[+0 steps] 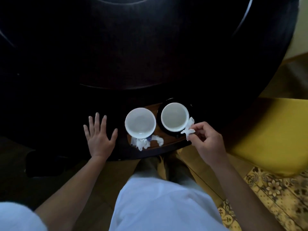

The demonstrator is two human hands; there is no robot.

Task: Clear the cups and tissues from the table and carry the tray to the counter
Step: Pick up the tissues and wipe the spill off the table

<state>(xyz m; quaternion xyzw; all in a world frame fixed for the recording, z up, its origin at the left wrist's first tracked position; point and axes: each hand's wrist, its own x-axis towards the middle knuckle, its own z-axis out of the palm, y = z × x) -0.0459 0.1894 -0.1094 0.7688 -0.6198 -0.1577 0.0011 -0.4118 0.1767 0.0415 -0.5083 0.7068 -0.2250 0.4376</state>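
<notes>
Our right hand (205, 140) pinches a crumpled tissue (189, 129) beside the right cup (175, 116), which sits on a dark saucer (160, 117). The left cup (140, 122) stands between our hands on the wooden tray (168, 140), with more tissues (146, 141) bunched just below it. Our left hand (99, 135) lies spread flat on the dark bench (66, 72). We judge the tissue should drop onto the tray beside the others, clear of the rims, so nothing slides when we lift.
</notes>
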